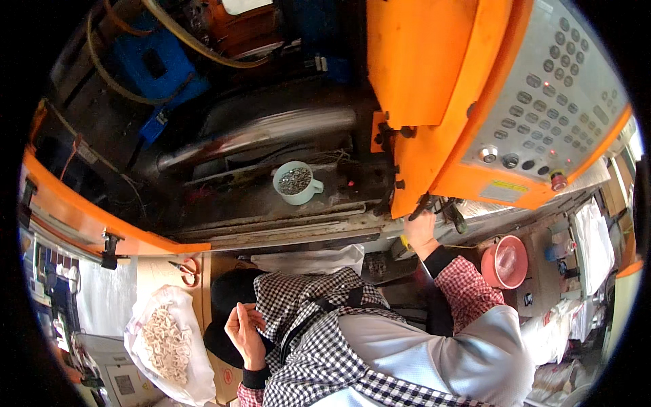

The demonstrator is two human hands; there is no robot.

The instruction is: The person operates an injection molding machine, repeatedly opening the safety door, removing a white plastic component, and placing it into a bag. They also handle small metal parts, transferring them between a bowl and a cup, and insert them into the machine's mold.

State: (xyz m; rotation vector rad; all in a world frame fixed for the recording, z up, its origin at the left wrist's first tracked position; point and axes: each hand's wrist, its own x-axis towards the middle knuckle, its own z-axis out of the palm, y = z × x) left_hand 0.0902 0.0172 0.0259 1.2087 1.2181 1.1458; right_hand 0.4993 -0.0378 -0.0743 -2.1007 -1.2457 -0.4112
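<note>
Farthest left, well out from the left fingers, I can see a white plastic bag [139, 336] lying open around a heap of pale, curled small parts [166, 342]. Scissors with reddish handles [190, 273] lie beyond those fingers, a little to their left, on a brown surface [154, 273]. The left hand [246, 336] is raised beside the checked apron [308, 295], its fingers loosely bent and clasping nothing that I can see. Ahead and to the right of them, a pale green mug [297, 184] stands on the dark machine bed [237, 207], holding small metallic pieces [296, 180]. The right hand [422, 232] reaches up to the lower edge of the orange housing [420, 149], its fingertips at a dark fitting [456, 218]; I cannot tell whether they grip it. Right of these fingers sits a pink bowl [505, 262], and up beyond them slopes a grey button panel [542, 102].
</note>
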